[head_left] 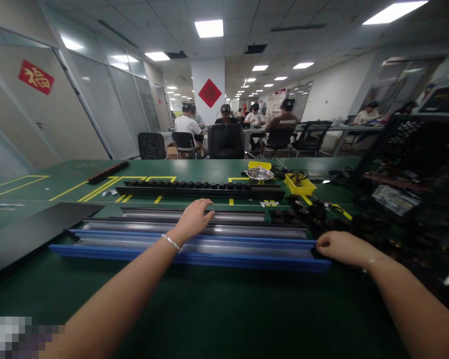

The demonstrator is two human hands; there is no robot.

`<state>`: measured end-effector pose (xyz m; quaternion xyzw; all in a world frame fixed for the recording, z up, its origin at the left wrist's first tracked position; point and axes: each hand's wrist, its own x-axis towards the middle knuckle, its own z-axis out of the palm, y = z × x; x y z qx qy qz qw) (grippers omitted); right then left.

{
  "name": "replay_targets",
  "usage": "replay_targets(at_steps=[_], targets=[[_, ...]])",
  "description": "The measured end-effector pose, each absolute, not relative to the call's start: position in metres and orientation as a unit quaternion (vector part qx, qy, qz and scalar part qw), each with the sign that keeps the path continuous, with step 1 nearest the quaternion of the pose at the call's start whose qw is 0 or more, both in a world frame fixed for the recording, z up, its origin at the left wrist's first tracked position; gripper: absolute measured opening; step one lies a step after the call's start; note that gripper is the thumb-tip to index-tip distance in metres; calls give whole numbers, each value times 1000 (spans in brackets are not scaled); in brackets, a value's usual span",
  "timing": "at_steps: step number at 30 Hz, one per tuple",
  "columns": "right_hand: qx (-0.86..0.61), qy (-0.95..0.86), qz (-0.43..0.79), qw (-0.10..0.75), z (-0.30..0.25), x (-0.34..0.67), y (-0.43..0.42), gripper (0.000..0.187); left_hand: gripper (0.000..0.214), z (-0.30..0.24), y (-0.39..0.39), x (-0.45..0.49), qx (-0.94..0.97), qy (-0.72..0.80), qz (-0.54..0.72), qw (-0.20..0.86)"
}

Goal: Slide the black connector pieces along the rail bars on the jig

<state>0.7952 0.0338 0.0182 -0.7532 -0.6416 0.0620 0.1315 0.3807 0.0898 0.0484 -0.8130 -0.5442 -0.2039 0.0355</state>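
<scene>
A long blue channel [194, 258] with a silvery, glossy inner face lies crosswise on the green table in front of me. My left hand [196, 218] hovers above the middle of the channels, fingers stretched forward and thumb apart, with nothing visible in it. At the blue channel's right end, my right hand [342, 248] has thumb and forefinger curled together; whatever they pinch is too small or hidden to make out. Behind the blue one lie a black-edged silvery channel [243, 230] and a shorter similar one [239, 216]. Further back, a black rail [194, 191] carries a row of dark round pieces.
A yellow bin [300, 185] with dark cables and a metal bowl [260, 173] stand at the back right. Many dark parts [392, 249] crowd the right side, beside a black rack [426, 159]. A dark panel [33, 232] lies at left. Several people sit beyond the table.
</scene>
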Motion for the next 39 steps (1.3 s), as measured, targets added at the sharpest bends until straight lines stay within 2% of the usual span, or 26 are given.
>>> replay_targets(at_steps=[1, 2, 4, 5, 8, 11, 18, 20, 24, 28, 32, 35, 39], targets=[[-726, -673, 140, 22, 24, 794, 39, 6, 34, 50, 105, 376, -813, -548, -193, 38], [-710, -684, 161, -40, 31, 792, 44, 10, 34, 50, 118, 371, -813, -551, -184, 38], [-724, -671, 121, -104, 44, 788, 55, 17, 35, 48, 143, 365, -816, -552, -165, 38], [-735, -666, 75, -107, 50, 785, 63, 18, 36, 45, 154, 363, -817, -554, -157, 39], [-723, -690, -39, -21, 59, 762, 96, 27, 41, 34, 180, 362, -819, -555, -142, 37], [-698, -712, -76, 35, 50, 729, 142, 37, 47, 18, 197, 370, -819, -556, -139, 34], [-698, -713, -66, 0, 14, 692, 231, 51, 51, -14, 210, 389, -802, -579, -141, 38], [-697, -715, -57, -13, 11, 694, 241, 43, 55, -16, 212, 389, -793, -590, -143, 41], [-675, -737, -39, -25, 15, 701, 234, 28, 74, -9, 209, 389, -768, -617, -159, 65], [-663, -746, -61, -3, 27, 701, 204, 28, 87, 9, 202, 389, -764, -604, -174, 147], [-659, -743, -112, 33, 44, 698, 167, 31, 86, 36, 202, 383, -795, -563, -151, 166], [-655, -740, -143, 53, 55, 697, 141, 29, 81, 54, 204, 376, -822, -555, -69, 106], [-654, -737, -159, 62, 59, 696, 112, 25, 76, 67, 201, 369, -843, -532, -26, 73]])
